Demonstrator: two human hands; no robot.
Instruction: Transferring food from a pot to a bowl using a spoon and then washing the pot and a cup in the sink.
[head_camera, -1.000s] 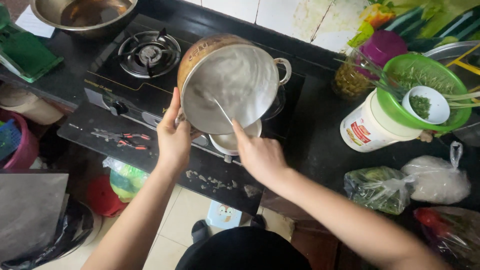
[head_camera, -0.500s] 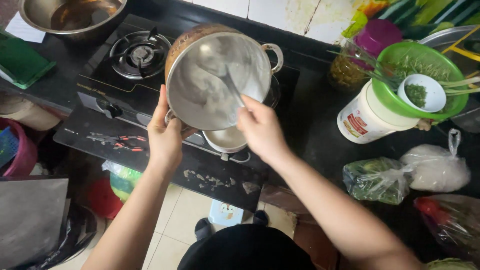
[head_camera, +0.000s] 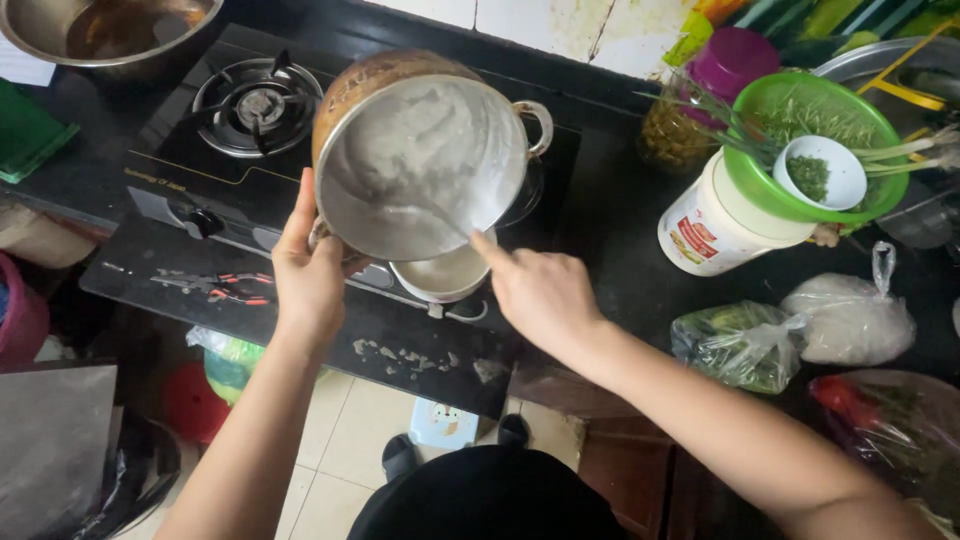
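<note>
My left hand (head_camera: 307, 268) grips the near handle of a metal pot (head_camera: 420, 160) and holds it tilted toward me over the stove. Grey-white porridge coats the pot's inside. My right hand (head_camera: 537, 290) holds a metal spoon (head_camera: 432, 215) whose tip scrapes the lower inner wall of the pot. Right below the pot's rim sits a small white bowl (head_camera: 445, 276) with pale porridge in it, on the front edge of the black gas stove (head_camera: 200, 190).
A gas burner (head_camera: 258, 105) lies left of the pot, a steel basin (head_camera: 110, 30) at far left. A green colander (head_camera: 815, 150) holding a small herb bowl rests on a white tub (head_camera: 715, 235). Plastic bags of vegetables (head_camera: 745, 345) lie right. Pliers (head_camera: 225, 285) rest by the stove.
The pot has stayed tilted in my left hand while my right hand swept the spoon from the upper middle of the pot down toward its lower rim above the bowl.
</note>
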